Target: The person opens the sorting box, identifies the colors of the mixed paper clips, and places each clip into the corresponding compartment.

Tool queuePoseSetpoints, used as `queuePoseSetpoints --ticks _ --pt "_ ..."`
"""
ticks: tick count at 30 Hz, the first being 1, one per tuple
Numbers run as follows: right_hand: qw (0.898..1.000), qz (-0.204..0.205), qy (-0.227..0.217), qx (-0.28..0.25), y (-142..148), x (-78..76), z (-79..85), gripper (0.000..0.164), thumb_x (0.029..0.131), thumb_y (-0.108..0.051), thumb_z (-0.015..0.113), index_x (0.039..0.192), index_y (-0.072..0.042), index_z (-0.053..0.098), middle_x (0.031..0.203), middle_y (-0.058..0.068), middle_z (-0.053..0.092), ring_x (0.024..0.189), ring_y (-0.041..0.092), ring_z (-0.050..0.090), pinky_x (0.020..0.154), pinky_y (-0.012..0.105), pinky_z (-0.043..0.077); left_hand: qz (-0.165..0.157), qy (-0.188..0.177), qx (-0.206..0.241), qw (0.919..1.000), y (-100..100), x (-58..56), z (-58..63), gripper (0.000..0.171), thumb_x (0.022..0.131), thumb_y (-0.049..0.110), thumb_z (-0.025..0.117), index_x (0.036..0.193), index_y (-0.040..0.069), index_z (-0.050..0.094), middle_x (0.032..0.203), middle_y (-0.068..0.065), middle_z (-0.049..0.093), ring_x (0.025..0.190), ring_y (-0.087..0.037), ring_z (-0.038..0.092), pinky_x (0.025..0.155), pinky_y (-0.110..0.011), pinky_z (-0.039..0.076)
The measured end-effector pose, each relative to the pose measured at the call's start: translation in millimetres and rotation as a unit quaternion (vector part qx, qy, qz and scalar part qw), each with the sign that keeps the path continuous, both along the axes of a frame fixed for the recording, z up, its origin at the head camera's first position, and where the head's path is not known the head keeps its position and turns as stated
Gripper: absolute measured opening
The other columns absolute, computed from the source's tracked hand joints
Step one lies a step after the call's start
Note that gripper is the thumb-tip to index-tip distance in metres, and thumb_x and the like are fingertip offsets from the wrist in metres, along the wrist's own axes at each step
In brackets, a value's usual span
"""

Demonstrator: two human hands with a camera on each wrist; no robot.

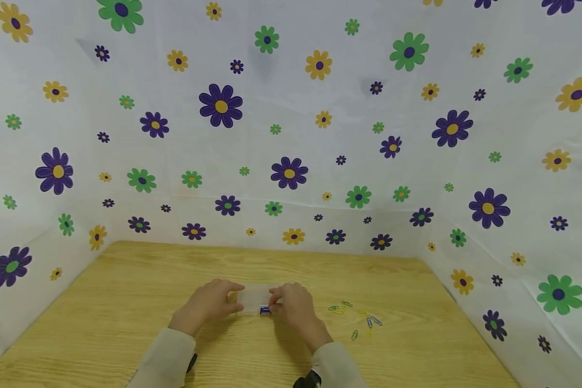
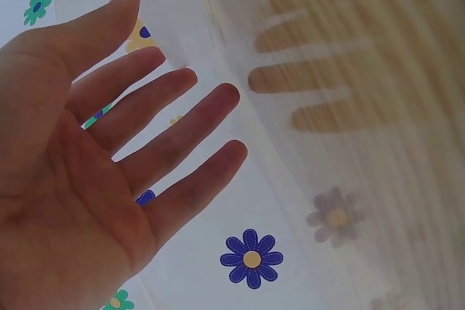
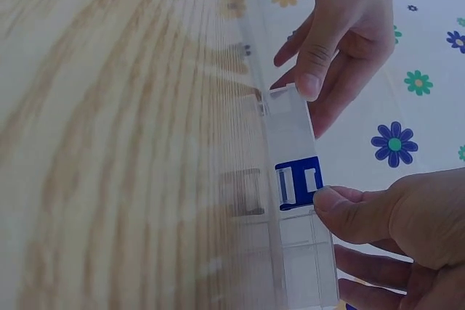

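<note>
A small clear plastic box [image 1: 253, 297] with a blue latch [image 1: 265, 311] on its near side lies on the table between the two hands. At its left end is my left hand [image 1: 209, 303], fingers reaching along the far side and thumb near the front. The left wrist view shows that hand's fingers [image 2: 182, 172] spread and fairly straight. My right hand [image 1: 295, 306] holds the box at its right half. In the right wrist view the right thumb [image 3: 345, 208] is on the edge of the latch, with other fingers at the lid side.
Several paper clips in green, yellow and blue, one a blue clip [image 1: 376, 320], lie scattered on the wooden table [image 1: 126, 302] to the right of the box. White walls [image 1: 291, 145] printed with flowers stand at the back and both sides.
</note>
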State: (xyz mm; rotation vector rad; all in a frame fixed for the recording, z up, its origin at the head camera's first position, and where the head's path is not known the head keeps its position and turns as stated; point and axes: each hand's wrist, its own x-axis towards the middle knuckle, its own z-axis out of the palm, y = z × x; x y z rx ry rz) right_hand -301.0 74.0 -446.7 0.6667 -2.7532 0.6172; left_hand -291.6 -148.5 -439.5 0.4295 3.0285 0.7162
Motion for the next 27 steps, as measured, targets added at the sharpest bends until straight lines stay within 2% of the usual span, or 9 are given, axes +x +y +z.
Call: queuePoseSetpoints --ticks 8,14,18,20,22,25,27 --pt "1.0 0.0 -0.001 -0.013 0.2 1.1 -1.0 0.016 0.08 -0.003 0.085 0.07 -0.015 0.081 0.105 0.003 0.081 0.084 0.022 0.079 0.048 0.016 0.037 -0.009 -0.002 0.008 0.9999 0.2 2.8 1.6 0.046 0.091 0.024 0.079 0.134 0.01 0.069 0.134 -0.014 0.07 0.116 -0.033 0.067 0.101 -0.057 0.054" --pt "1.0 0.0 -0.011 -0.009 -0.1 2.6 -1.6 0.014 0.081 -0.005 0.085 0.072 -0.015 0.082 0.107 0.002 0.081 0.087 0.023 0.079 0.049 0.016 0.039 -0.007 -0.009 0.005 0.9999 0.8 4.3 2.3 0.046 0.092 0.024 0.079 0.135 0.011 0.068 0.132 -0.013 0.07 0.108 -0.027 0.068 0.097 -0.055 0.056" --pt "1.0 0.004 -0.023 0.0 1.4 3.0 -2.3 0.012 0.082 -0.007 0.085 0.073 -0.015 0.082 0.108 0.002 0.081 0.091 0.023 0.078 0.052 0.016 0.042 -0.006 -0.015 0.005 0.9999 1.8 5.6 1.0 0.046 0.092 0.024 0.079 0.135 0.011 0.069 0.132 -0.013 0.07 0.11 -0.027 0.068 0.099 -0.056 0.055" --pt "1.0 0.004 -0.029 0.009 2.2 3.1 -2.1 0.012 0.081 -0.007 0.086 0.073 -0.015 0.082 0.111 0.003 0.08 0.099 0.024 0.078 0.06 0.02 0.052 -0.009 -0.013 0.006 0.9998 2.5 4.3 -0.5 0.046 0.092 0.024 0.078 0.135 0.011 0.068 0.133 -0.013 0.07 0.112 -0.029 0.067 0.101 -0.056 0.055" --pt "0.998 0.01 -0.044 0.036 2.4 4.5 -0.6 0.012 0.081 -0.01 0.087 0.071 -0.016 0.081 0.121 0.003 0.078 0.113 0.026 0.074 0.077 0.029 0.062 -0.012 -0.008 0.002 0.9999 2.9 1.8 -2.5 0.045 0.094 0.024 0.077 0.136 0.011 0.068 0.134 -0.013 0.07 0.116 -0.032 0.067 0.103 -0.057 0.054" --pt "0.996 0.023 -0.047 0.066 1.3 6.7 0.6 0.013 0.08 -0.013 0.087 0.071 -0.018 0.08 0.13 0.003 0.074 0.127 0.029 0.067 0.099 0.043 0.06 -0.012 0.006 -0.014 0.9998 2.3 -0.6 -4.6 0.044 0.096 0.024 0.074 0.137 0.01 0.067 0.136 -0.014 0.069 0.124 -0.036 0.065 0.106 -0.058 0.052" --pt "0.996 0.03 -0.039 0.08 0.8 8.3 1.5 0.013 0.081 -0.013 0.087 0.072 -0.019 0.081 0.134 0.004 0.072 0.13 0.03 0.066 0.1 0.045 0.059 -0.013 0.012 -0.023 0.9996 1.9 -1.8 -5.3 0.044 0.096 0.023 0.073 0.137 0.01 0.067 0.136 -0.015 0.069 0.126 -0.039 0.064 0.107 -0.059 0.051"
